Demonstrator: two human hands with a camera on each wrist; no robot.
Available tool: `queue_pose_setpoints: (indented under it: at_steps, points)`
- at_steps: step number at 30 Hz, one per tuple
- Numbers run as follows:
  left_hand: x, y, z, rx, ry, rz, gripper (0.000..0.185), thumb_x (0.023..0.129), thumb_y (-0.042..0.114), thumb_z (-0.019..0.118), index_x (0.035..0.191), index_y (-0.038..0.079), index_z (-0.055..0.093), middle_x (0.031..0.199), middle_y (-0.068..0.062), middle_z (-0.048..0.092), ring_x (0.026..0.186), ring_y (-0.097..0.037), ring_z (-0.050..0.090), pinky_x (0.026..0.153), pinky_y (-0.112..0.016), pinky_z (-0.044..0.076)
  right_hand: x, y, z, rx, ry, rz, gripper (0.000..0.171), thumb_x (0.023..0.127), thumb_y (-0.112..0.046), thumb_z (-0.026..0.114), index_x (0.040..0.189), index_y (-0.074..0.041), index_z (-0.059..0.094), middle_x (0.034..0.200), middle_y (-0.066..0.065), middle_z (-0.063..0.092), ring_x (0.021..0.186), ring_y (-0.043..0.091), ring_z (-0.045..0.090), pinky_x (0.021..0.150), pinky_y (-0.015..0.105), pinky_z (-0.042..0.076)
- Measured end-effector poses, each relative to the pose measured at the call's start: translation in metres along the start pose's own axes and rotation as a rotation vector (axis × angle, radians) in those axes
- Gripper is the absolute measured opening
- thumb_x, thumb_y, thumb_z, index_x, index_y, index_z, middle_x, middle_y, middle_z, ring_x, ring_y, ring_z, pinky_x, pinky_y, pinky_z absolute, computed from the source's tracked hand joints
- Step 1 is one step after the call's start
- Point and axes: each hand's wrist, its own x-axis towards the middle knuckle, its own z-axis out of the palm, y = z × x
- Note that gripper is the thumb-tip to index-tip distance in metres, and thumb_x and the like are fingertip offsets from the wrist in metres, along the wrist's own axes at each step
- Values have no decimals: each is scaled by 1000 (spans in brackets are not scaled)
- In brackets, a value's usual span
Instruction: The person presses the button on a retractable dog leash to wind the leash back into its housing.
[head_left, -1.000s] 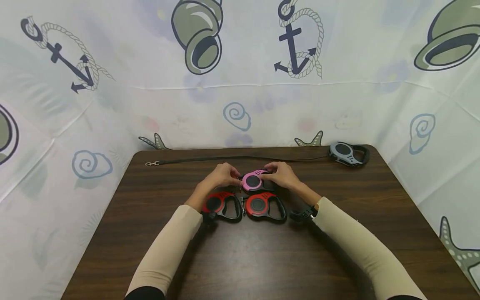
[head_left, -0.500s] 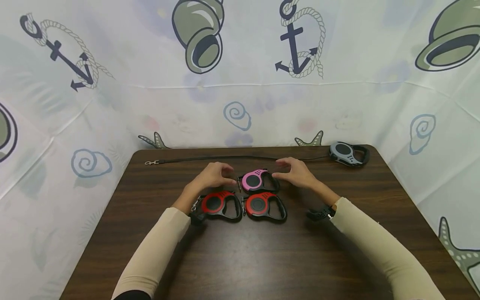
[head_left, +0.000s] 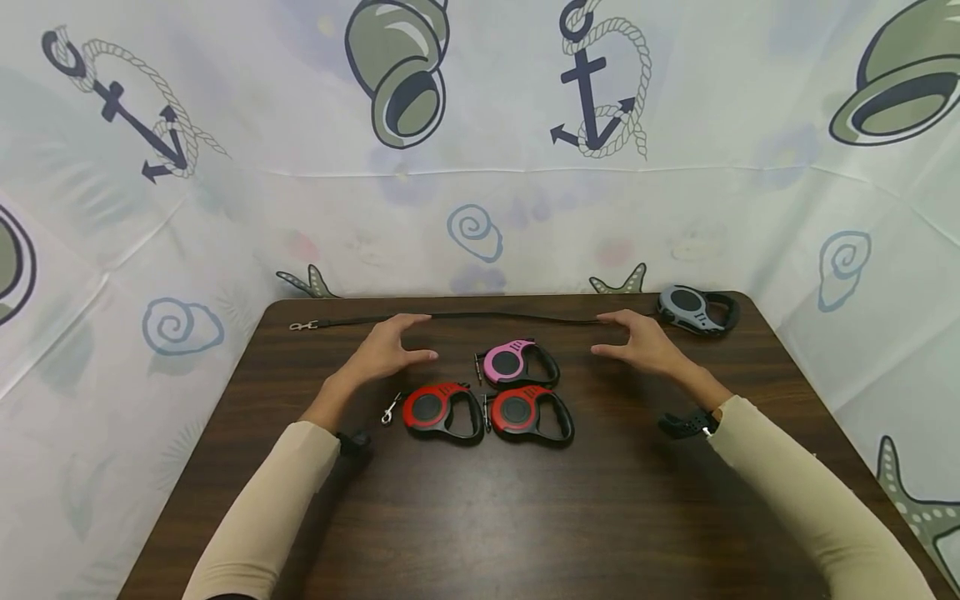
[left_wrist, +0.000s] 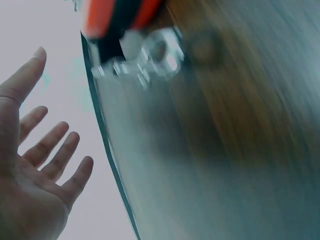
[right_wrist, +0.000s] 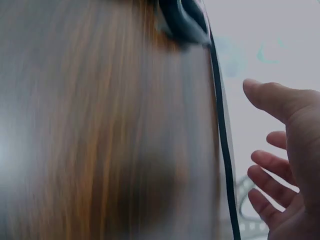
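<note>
A pink and black retractable dog leash (head_left: 506, 362) lies mid-table, just behind two red and black ones, a left red leash (head_left: 428, 407) and a right red leash (head_left: 517, 409). To the left of this group my left hand (head_left: 384, 350) hovers with spread fingers, holding nothing. My right hand (head_left: 642, 340) is apart from the group on its right, also with nothing in it, thumb and fingers spread. In the left wrist view, a silver clasp (left_wrist: 162, 52) shows blurred beside the left red leash.
A grey retractable leash (head_left: 688, 309) sits at the back right corner of the dark wooden table (head_left: 480, 517). Its black cord (head_left: 495, 315) stretches along the back edge to a metal clip (head_left: 304, 326) at the left. A patterned curtain (head_left: 315, 225) surrounds the table's back and sides.
Both hands have let go of the pink leash and moved apart, the left hand leftward and the right hand rightward. The leashes stay where they were.
</note>
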Motion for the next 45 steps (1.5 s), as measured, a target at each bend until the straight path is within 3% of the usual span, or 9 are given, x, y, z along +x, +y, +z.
queue_pose_setpoints:
  at_steps: [12,18,27,36,45]
  points:
    - [-16,-42,-24,116,52,-7,83,87,39,88,153,2,53,156,-23,52,142,-46,49,113,-65,40,-19,51,-33,-168,111,-58,70,90,-26,87,145,7,58,146,33,56,136,54,49,110,70,39]
    - [-23,-62,-40,130,39,-71,90,88,41,87,159,3,46,159,-24,49,145,-48,46,114,-66,39,-30,72,-48,-228,175,-42,74,86,-22,89,144,10,56,147,37,53,137,58,46,110,74,36]
    - [-33,-90,-55,147,56,-123,89,91,40,85,157,-3,45,159,-29,45,146,-51,42,116,-70,33,-40,103,-59,-299,171,42,81,87,-30,88,147,11,52,148,40,48,138,60,41,109,76,34]
    - [-41,-109,-69,169,77,-218,86,94,41,82,157,-4,44,159,-32,43,147,-54,39,116,-73,29,-43,114,-65,-307,144,110,86,89,-36,85,149,13,48,148,44,43,136,62,41,109,76,34]
    - [-41,-121,-72,212,54,-220,83,95,39,81,154,-7,46,157,-35,43,144,-56,40,115,-70,34,-44,124,-66,-315,167,130,85,88,-35,86,147,14,49,143,42,46,128,60,49,105,73,40]
